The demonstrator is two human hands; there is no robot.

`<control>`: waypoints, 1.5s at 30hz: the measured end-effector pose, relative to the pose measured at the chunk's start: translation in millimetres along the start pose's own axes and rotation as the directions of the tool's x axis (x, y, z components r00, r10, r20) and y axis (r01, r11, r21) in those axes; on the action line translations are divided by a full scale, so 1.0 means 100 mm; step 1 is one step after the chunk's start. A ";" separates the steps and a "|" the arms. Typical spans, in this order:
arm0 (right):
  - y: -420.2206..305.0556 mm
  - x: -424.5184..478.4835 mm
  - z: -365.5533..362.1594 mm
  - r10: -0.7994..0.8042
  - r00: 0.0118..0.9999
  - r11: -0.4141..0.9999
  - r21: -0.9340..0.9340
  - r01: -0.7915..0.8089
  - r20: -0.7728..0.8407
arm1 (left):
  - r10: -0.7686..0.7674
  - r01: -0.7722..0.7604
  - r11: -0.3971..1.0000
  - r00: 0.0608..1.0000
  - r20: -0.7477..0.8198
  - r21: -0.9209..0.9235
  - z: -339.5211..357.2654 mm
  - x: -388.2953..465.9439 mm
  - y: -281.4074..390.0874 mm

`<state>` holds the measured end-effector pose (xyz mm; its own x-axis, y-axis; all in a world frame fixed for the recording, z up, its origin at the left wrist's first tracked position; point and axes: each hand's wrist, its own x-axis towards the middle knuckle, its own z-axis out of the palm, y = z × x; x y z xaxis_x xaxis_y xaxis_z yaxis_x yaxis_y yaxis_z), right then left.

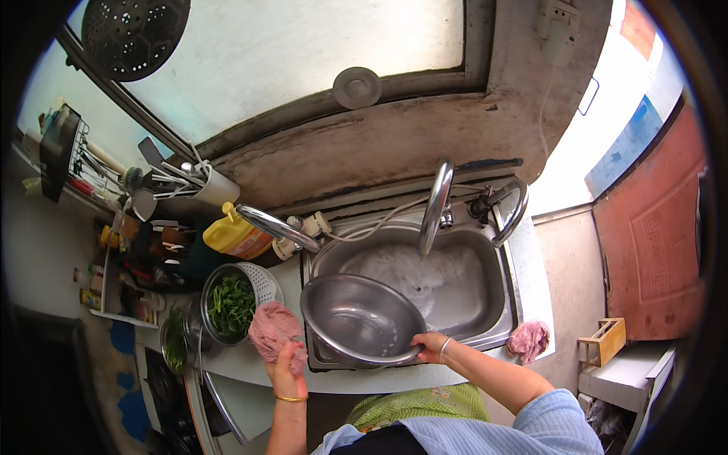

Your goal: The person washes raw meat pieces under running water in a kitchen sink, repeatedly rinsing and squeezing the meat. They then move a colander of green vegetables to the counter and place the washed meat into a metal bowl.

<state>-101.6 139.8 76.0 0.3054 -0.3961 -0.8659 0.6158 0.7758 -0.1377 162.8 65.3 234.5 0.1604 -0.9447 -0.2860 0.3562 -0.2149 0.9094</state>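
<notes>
My left hand [286, 369] grips a pink cleaning cloth [276, 331], which is bunched up left of the sink's edge. With my right hand [431, 346] I hold the rim of a large stainless steel basin [364, 318] at its lower right. The basin is tilted over the left part of the steel sink [478, 284], and a few suds cling to its inside. White foam and a little water lie on the sink floor. A curved chrome faucet [437, 207] reaches over the sink.
Left of the sink stand a metal bowl of leafy greens [231, 301], a white colander [263, 280] and a yellow detergent jug [236, 236]. A second pink cloth [529, 341] lies on the counter at right. A utensil holder [219, 186] stands near the window.
</notes>
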 end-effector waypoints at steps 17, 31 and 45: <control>-0.14 0.94 -0.82 -0.485 0.719 0.874 -0.305 0.378 -0.498 | -0.377 0.314 0.913 0.893 0.248 0.259 0.42 0.09 -0.93; -0.42 0.12 0.12 -0.700 0.712 0.701 -0.134 0.700 0.058 | -0.240 -0.099 0.842 0.811 0.533 0.530 1.02 0.45 -1.50; -0.65 -0.08 0.03 -0.738 0.675 0.674 0.073 0.735 0.011 | -0.196 -0.088 0.795 0.899 0.392 0.600 1.04 0.72 -1.39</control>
<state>-141.4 90.9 93.1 -0.2402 -0.8450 -0.4777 0.6923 0.1958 -0.6945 29.2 1.3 119.4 -0.2861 -0.9042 -0.3170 -0.2831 -0.2363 0.9295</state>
